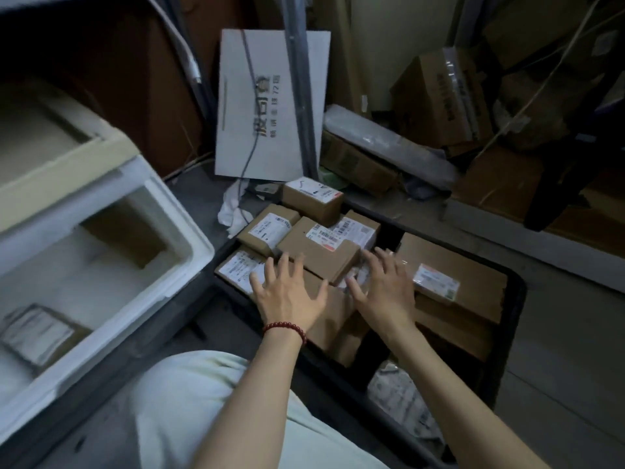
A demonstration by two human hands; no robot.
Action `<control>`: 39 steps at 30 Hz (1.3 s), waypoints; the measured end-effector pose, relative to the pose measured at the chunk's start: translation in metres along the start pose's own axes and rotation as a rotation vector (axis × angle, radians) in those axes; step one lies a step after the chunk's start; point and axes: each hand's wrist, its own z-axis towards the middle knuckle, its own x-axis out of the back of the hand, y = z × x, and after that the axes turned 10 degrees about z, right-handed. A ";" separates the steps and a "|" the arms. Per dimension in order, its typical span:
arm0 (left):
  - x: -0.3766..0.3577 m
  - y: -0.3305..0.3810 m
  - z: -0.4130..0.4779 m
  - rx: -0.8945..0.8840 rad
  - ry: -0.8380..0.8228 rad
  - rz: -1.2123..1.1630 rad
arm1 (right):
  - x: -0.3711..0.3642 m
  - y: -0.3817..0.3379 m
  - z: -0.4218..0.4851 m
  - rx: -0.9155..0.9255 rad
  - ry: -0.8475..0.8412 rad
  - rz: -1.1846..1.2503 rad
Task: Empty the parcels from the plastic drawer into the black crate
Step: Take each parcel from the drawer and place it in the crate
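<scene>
The black crate (514,299) sits on the floor at centre right, filled with several brown cardboard parcels (321,252) bearing white labels. My left hand (287,292), with a red bead bracelet at the wrist, hovers over the parcels with fingers spread. My right hand (382,286) is spread the same way beside it, over a parcel in clear wrap. Neither hand holds anything. The white plastic drawer (135,265) stands pulled out at the left. One labelled parcel (40,330) lies in its near corner and a brown one (128,238) at its back.
A white flat carton (270,106) leans against the wall behind the crate. Stacked cardboard boxes (443,99) and a bubble-wrap roll (389,143) crowd the back right. A plastic-wrapped parcel (402,397) lies in the crate's near end. My knee in pale cloth (209,411) fills the foreground.
</scene>
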 end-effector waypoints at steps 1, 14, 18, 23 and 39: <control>0.001 -0.015 -0.007 0.050 0.001 -0.002 | -0.008 -0.015 -0.001 0.058 -0.047 -0.003; 0.060 -0.252 -0.114 0.604 0.020 0.016 | -0.087 -0.242 -0.082 0.680 -0.415 0.065; 0.070 -0.302 -0.143 0.695 -0.036 0.040 | -0.110 -0.305 -0.110 0.811 -0.498 0.072; 0.041 -0.318 -0.162 0.609 -0.076 -0.046 | -0.144 -0.314 -0.118 0.826 -0.532 0.034; -0.054 -0.377 -0.092 0.865 -0.206 -0.310 | -0.269 -0.337 -0.092 0.763 -0.582 -0.103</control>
